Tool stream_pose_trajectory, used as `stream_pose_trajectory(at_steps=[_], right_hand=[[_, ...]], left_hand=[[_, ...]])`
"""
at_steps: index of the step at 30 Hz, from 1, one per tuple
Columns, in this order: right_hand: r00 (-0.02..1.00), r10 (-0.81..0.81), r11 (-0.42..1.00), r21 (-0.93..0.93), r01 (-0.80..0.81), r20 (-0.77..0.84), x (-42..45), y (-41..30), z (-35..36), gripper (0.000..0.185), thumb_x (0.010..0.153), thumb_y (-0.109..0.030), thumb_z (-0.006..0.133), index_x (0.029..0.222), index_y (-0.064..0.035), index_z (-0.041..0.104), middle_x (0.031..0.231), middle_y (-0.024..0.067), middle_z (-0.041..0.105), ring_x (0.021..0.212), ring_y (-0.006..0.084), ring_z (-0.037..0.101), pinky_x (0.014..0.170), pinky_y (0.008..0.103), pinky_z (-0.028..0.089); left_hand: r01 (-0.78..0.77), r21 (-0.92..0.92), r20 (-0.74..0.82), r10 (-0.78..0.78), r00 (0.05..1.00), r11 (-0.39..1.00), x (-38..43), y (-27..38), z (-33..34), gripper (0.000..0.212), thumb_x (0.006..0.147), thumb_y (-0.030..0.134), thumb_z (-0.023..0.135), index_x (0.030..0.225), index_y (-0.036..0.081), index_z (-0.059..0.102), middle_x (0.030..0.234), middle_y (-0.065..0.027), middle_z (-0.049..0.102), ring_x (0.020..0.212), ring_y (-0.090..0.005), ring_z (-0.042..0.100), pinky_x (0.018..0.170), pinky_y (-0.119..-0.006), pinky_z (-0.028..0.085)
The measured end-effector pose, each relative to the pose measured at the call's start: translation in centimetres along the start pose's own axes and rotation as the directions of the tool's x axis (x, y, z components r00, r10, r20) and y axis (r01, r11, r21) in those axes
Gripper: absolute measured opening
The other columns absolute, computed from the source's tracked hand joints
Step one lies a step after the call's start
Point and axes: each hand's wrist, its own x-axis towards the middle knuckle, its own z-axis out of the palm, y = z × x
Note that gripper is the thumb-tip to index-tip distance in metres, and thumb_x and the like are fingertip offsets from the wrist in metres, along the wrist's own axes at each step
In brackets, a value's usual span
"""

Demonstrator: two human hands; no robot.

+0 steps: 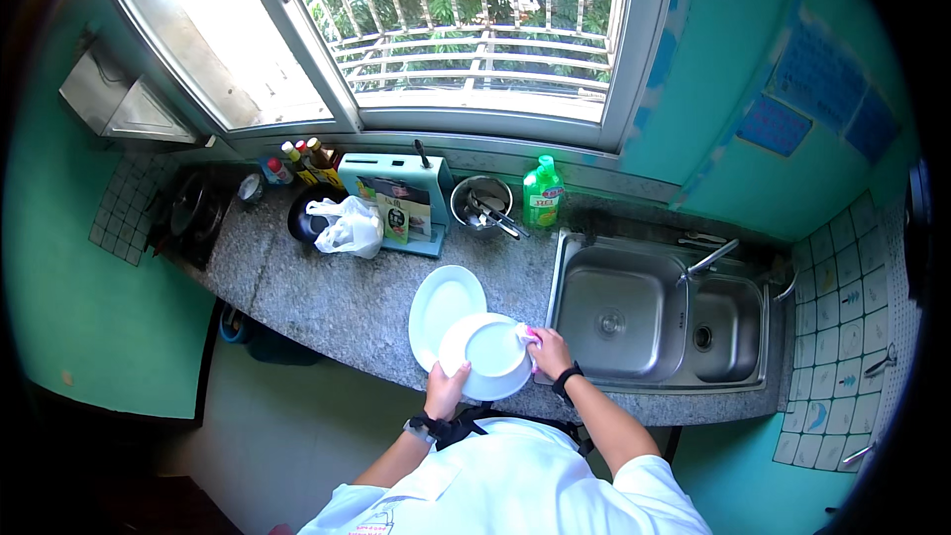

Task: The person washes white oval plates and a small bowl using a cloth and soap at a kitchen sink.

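Note:
My left hand (446, 388) grips the near-left rim of a round white plate (493, 351), its thumb over the edge. At the plate's right side, my right hand (550, 354) holds a pink and white cloth (529, 335) against the rim. The plate's raised foot ring faces up, so its underside is toward me. Partly beneath or behind it, an oval white plate (444, 305) lies on the grey granite counter (327, 299). Whether the two plates touch cannot be seen.
To the right is a double-bowl stainless steel sink (620, 312) with a faucet (712, 258). Along the back stand a green detergent bottle (545, 192), a metal pot (481, 202) holding utensils, a teal rack (397, 167), a white plastic bag (349, 225) and several sauce bottles (316, 160). A stove (195, 212) sits far left.

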Motion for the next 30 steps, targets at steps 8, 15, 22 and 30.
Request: stream_pose_trajectory(at_steps=[8,15,22,30], right_hand=[[0.976,0.195,0.981,-0.003,-0.195,0.102,4.1,2.1,2.1,0.038,0.087,-0.025,0.060,0.120,-0.0051,0.065,0.108,0.0238,0.068,0.102,0.0391,0.065,0.092,0.0470,0.051],[0.998,0.023,1.000,-0.007,-0.023,0.055,2.6,-1.4,0.7,0.042,0.087,-0.022,0.059,0.127,-0.0114,0.065,0.109,0.0208,0.065,0.101,0.0378,0.064,0.091,0.0440,0.052],[0.849,-0.521,0.847,0.173,0.503,0.082,-1.6,-13.5,-2.7,0.041,0.084,-0.017,0.065,0.125,-0.0162,0.068,0.103,0.0138,0.063,0.098,0.0305,0.063,0.087,0.0395,0.052],[0.935,-0.353,0.935,0.013,0.353,0.003,0.7,-10.7,-2.1,0.036,0.085,-0.017,0.064,0.121,-0.0198,0.070,0.101,0.0131,0.063,0.096,0.0312,0.063,0.086,0.0420,0.052]], left_hand=[[-0.062,0.296,-0.003,0.065,0.998,0.953,-0.4,0.4,0.0,0.052,0.090,0.030,0.072,0.124,-0.005,0.055,0.111,-0.0209,0.069,0.101,-0.0266,0.068,0.086,-0.038,0.053],[-0.095,0.332,0.001,0.100,0.995,0.939,-0.4,0.0,-0.1,0.057,0.088,0.035,0.072,0.125,-0.004,0.055,0.110,-0.0229,0.069,0.101,-0.0296,0.069,0.085,-0.040,0.054],[-0.125,0.430,0.050,0.115,0.992,0.894,-1.1,2.1,0.7,0.053,0.089,0.031,0.072,0.125,-0.004,0.055,0.109,-0.0213,0.069,0.101,-0.0275,0.069,0.084,-0.039,0.054],[-0.174,0.550,0.055,0.172,0.984,0.817,-2.2,2.5,1.0,0.054,0.089,0.038,0.070,0.119,-0.004,0.055,0.097,-0.0263,0.070,0.094,-0.0370,0.071,0.079,-0.044,0.055]])
